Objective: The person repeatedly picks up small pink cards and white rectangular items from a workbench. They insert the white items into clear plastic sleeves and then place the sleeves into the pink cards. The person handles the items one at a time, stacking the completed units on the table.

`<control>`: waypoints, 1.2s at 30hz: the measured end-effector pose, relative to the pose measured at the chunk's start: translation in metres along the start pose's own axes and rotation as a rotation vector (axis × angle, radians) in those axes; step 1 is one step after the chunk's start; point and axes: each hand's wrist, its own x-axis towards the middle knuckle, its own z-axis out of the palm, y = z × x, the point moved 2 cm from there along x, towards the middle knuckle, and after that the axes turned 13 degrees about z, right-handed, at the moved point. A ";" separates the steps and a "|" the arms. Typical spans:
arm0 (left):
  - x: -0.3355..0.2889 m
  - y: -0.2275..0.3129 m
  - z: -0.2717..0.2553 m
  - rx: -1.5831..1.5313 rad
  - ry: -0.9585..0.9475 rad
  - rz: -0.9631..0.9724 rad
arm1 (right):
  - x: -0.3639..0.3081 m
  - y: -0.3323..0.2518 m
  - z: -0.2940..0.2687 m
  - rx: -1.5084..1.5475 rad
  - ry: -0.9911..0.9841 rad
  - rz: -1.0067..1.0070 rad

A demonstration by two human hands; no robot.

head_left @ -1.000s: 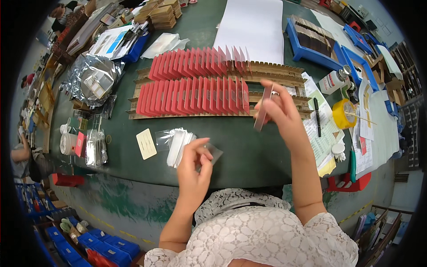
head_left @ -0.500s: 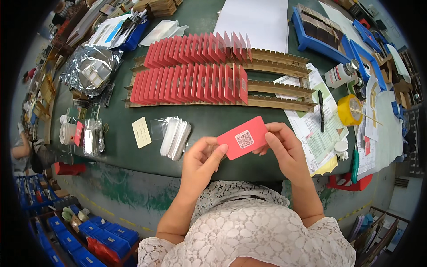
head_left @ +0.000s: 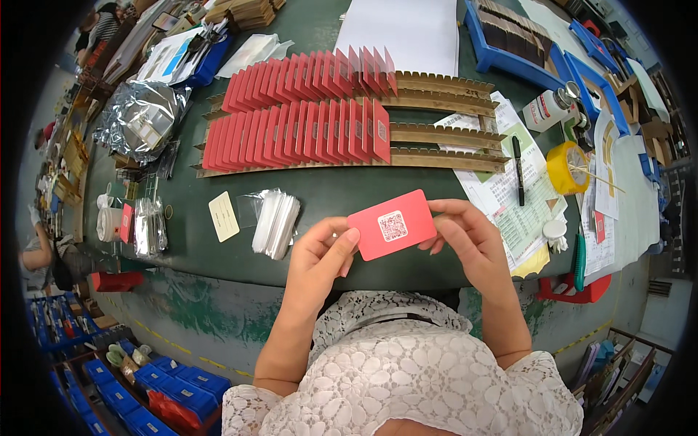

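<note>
A red card [head_left: 393,226] with a square printed code on its face is held just above the near side of the green table. My left hand [head_left: 320,251] pinches its left edge, thumb on top and fingers behind. At the other end, my right hand [head_left: 465,243] has thumb and fingers closed at the card's right edge, partly hidden behind it. Beyond them, rows of similar red cards [head_left: 298,134] stand upright in slotted wooden racks [head_left: 447,136]. Left of my left hand lie a stack of clear plastic sleeves [head_left: 276,224] and a cream card [head_left: 224,217].
To the right are printed sheets [head_left: 520,218], a black pen [head_left: 518,171], a yellow tape roll [head_left: 568,168] and a white bottle [head_left: 547,110]. Blue trays [head_left: 502,65] stand far right. A plastic-wrapped bundle [head_left: 143,116] sits left. Another person [head_left: 43,251] is at the left edge.
The red card has turned to lie closer to level, its right end dipping slightly. Both hands still hold it. The whole view has shifted a little, moving the racks leftward.
</note>
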 end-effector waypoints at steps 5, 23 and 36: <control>0.001 0.006 0.001 -0.003 0.028 0.065 | -0.001 0.007 -0.001 -0.044 -0.070 0.008; -0.006 -0.001 -0.016 0.000 -0.037 -0.066 | 0.000 -0.022 0.018 -0.813 0.085 -0.414; -0.012 -0.003 -0.019 -0.004 -0.041 -0.151 | 0.022 0.013 0.009 0.019 -0.251 -0.185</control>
